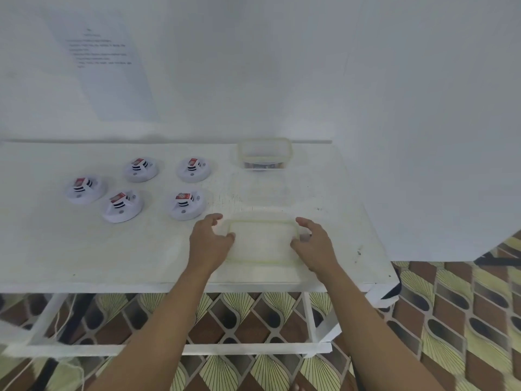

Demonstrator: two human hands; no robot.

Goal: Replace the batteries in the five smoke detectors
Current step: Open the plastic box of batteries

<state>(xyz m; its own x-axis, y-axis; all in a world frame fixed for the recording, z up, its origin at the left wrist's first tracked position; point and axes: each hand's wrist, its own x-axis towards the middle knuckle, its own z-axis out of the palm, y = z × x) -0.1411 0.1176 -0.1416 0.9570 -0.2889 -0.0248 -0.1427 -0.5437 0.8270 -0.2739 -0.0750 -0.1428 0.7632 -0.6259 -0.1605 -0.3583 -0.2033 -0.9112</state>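
Left grip: fingers curved at the left end of the translucent lid, thumb on its rim; holding or only touching, I cannot tell.
Right grip: the same at the right end.
Smoke detectors: five on the table, left of the lid; the nearest detector is just beside the left fingers.
Tub: at the table's back edge.

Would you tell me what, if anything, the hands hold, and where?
The left hand and right hand flank the short edges of the translucent rectangular plastic lid, flat on the white table; a firm grip cannot be told.
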